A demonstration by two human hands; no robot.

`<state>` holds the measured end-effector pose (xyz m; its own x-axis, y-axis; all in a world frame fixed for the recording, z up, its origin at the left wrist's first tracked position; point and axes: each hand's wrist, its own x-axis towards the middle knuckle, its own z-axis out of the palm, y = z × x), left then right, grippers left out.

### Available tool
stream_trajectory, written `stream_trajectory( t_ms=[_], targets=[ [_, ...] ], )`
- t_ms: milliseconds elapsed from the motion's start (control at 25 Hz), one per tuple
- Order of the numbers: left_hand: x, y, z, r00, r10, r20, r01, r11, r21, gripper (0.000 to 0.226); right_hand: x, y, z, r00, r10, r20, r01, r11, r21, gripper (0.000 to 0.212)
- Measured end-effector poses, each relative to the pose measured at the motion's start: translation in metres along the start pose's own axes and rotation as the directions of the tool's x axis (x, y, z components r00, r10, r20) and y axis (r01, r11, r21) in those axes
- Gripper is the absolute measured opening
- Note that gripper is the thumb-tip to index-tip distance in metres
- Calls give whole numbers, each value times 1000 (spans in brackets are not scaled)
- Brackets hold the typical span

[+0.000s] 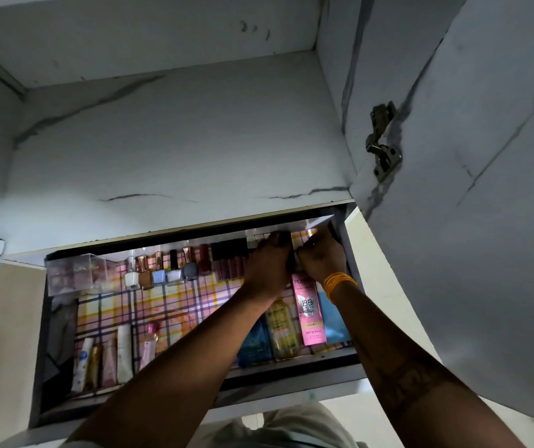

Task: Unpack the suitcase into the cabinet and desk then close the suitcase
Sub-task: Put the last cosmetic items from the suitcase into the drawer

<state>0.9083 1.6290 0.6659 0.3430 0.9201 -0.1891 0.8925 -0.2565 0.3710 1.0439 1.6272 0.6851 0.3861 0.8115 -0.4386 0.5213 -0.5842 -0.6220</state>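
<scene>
Both hands meet at the far right corner of the pull-out cabinet drawer. The left hand and right hand are clenched around a small item that I cannot identify, directly above the pink upright BB cream box.

Orange bangles circle the right wrist; both forearms are bare.

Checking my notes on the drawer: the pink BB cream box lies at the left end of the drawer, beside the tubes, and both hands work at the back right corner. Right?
Not quite. The head view shows the pink BB cream box at the right end of the drawer, far from the tubes. The left hand and right hand do work at the back right corner.
</scene>
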Motion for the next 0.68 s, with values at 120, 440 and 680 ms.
stream_trajectory(
  t_ms=[120, 440, 680],
  targets=[
    [-2, 1, -3, 1000, -8, 18, 8, 1000, 25, 39, 0, 1, 0, 995, -24, -95, 30, 997, 64, 19],
    [-8, 1, -11, 1000, -7, 2, 7, 996, 85, 50, -6, -3, 2, 997, -40, -62, 32, 992, -125, 24],
    [-5, 1, -11, 999, -4, -44, 6, 998, 55, 44, 2, -10, 4, 993, -107, -49, 88, 949, -304, 16]
  ],
)
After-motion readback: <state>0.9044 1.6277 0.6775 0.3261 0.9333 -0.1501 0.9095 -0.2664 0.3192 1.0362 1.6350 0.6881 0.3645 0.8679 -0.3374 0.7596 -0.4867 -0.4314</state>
